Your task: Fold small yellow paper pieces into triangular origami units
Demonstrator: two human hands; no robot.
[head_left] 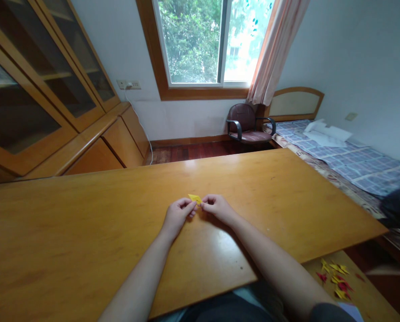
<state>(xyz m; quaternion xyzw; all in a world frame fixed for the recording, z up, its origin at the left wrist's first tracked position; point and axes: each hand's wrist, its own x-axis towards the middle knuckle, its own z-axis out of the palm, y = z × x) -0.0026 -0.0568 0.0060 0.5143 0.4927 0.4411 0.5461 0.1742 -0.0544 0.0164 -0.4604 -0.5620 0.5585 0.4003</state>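
A small folded yellow paper piece [195,198] is held just above the wooden table [86,223], near its middle. My left hand [178,215] pinches the paper's near left side with thumb and fingers closed. My right hand [217,207] pinches it from the right, fingers curled in. Both hands meet at the paper, wrists resting on or just over the tabletop. Both forearms reach in from the bottom of the view.
Several small folded yellow and red paper pieces [336,273] lie on a lower wooden surface at the bottom right. A wooden cabinet with glass doors [35,103] stands on the left. A chair [247,125] and a bed [347,161] are beyond the table, under a window.
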